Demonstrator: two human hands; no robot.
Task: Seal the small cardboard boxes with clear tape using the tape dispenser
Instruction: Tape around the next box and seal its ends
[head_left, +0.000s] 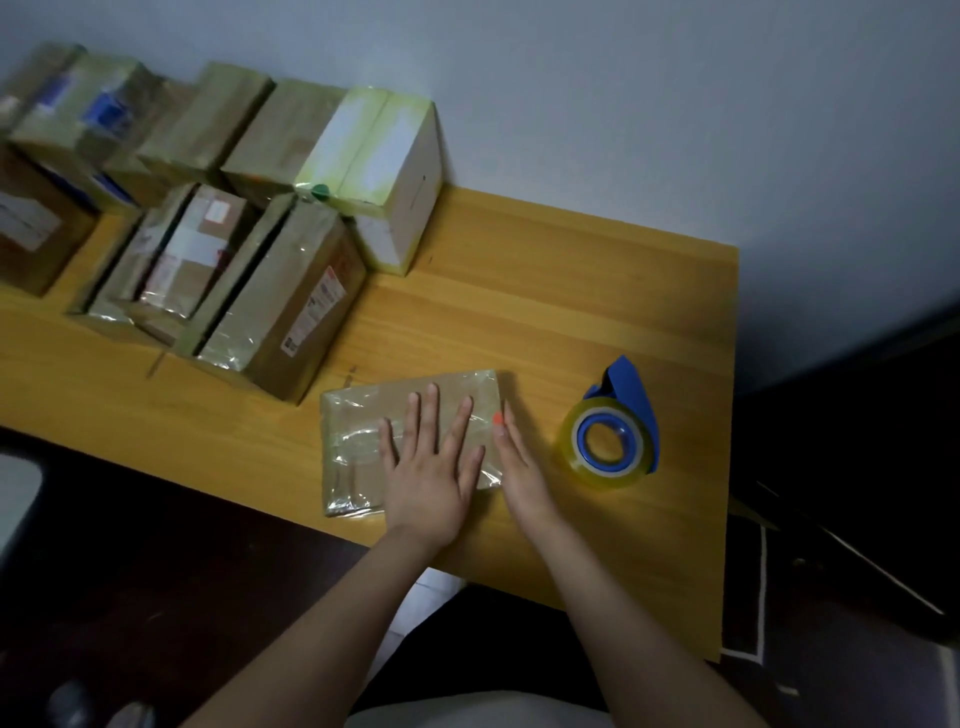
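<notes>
A small flat cardboard box (358, 441), shiny with clear tape, lies near the front edge of the wooden table (545, 312). My left hand (431, 467) rests flat on top of it with fingers spread. My right hand (519, 467) lies edge-on against the box's right side, fingers straight. The blue tape dispenser (613, 431) with its roll of clear tape stands on the table just right of my right hand, untouched.
Several taped cardboard boxes (280, 306) stand in rows at the table's back left, with a white and green box (384, 176) against the wall. The table's right edge is close to the dispenser. Dark floor lies beyond it.
</notes>
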